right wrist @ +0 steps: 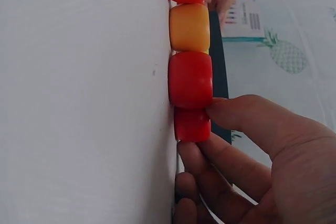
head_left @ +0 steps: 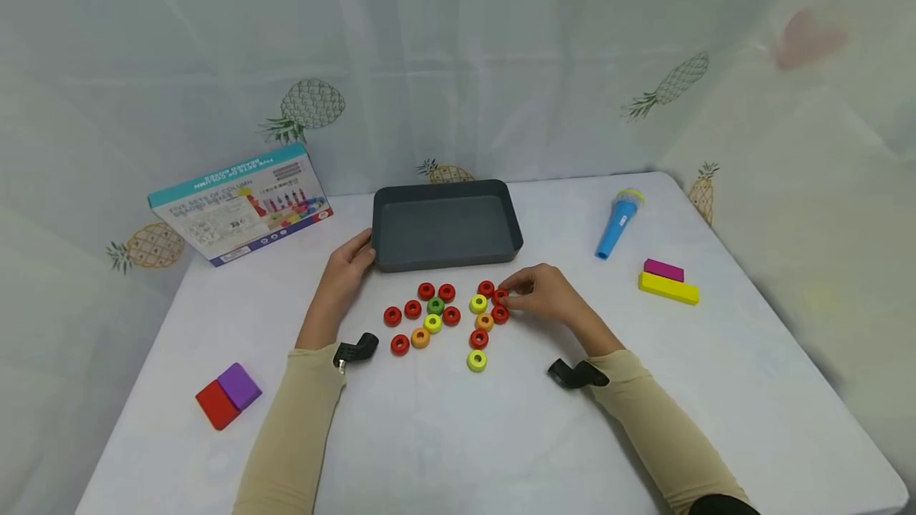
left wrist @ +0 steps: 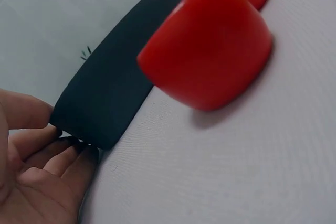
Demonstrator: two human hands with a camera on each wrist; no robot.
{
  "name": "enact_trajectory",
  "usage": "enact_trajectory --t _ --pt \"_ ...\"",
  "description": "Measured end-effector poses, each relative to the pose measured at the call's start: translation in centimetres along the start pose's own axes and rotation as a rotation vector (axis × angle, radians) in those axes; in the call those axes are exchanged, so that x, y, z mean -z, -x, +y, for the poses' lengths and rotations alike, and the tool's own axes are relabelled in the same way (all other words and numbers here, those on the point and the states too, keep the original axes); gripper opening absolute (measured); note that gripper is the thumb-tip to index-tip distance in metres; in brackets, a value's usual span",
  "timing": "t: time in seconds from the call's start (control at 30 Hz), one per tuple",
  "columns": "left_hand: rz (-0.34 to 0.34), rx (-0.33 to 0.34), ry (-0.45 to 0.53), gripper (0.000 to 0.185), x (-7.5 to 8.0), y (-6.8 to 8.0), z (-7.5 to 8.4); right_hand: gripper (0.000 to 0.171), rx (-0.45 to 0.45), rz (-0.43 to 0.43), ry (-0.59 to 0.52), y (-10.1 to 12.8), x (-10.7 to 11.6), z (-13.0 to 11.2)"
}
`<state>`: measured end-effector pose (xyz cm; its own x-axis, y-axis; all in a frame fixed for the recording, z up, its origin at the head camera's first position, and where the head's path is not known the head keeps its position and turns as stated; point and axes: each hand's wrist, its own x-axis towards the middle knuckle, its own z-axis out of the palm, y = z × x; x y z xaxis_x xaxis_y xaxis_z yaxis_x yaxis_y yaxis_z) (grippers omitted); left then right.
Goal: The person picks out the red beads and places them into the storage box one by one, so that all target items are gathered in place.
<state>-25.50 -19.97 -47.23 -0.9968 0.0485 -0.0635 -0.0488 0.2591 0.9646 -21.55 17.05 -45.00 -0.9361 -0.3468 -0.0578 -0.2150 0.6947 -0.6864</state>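
Note:
My left hand (head_left: 339, 280) touches the left wall of a dark grey tray (head_left: 447, 225), its thumb and fingers against the outside near the front corner. With my right hand (head_left: 547, 292) I pinch a red ring-shaped bead (right wrist: 191, 124) between thumb and fingers, at the upper right end of a bead row. Another red bead (right wrist: 190, 80) sits right beside it. Several red, yellow and orange beads make up this right-hand group. To its left lies a second group, with red beads, a green bead (head_left: 435, 306), a yellow bead (head_left: 432, 323) and an orange bead (head_left: 421, 338).
A printed toy box (head_left: 243, 205) leans at the back left. Purple and red blocks (head_left: 218, 405) lie at the front left. On the right are a blue toy microphone (head_left: 617, 227), a magenta block (head_left: 664, 269) and a yellow block (head_left: 669, 288). A pineapple-print curtain hangs behind the white table.

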Motion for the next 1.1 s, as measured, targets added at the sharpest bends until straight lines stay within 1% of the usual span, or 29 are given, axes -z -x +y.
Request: enact_trajectory --t 0.23,0.4,0.53,0.7,0.83,0.93,1.1 --pt "-0.025 0.022 0.074 0.055 0.0 -0.6 0.6 0.020 0.004 0.058 -0.011 0.0 0.5 0.3" --pt "-0.024 0.014 0.056 0.054 0.0 -0.5 0.6 0.019 0.038 0.072 -0.041 -0.2 1.3 -0.2" --pt "-0.024 0.004 0.039 0.054 0.3 -0.3 0.3 0.017 0.065 0.071 -0.048 -1.0 2.3 -1.2" --pt "-0.012 0.005 0.029 0.054 0.4 -0.1 0.1 0.019 0.105 0.074 -0.038 -3.2 3.9 -2.8" --pt "0.010 0.010 0.043 0.053 0.4 0.0 0.0 0.022 0.104 0.079 -0.039 -5.7 4.9 -3.9" --pt "0.022 0.019 0.051 0.053 0.3 0.0 0.0 0.025 0.081 0.080 -0.029 -7.6 5.0 -4.2" --pt "0.025 0.024 0.045 0.052 0.0 0.0 -0.3 0.027 0.032 0.069 0.004 -10.2 4.2 -4.1"
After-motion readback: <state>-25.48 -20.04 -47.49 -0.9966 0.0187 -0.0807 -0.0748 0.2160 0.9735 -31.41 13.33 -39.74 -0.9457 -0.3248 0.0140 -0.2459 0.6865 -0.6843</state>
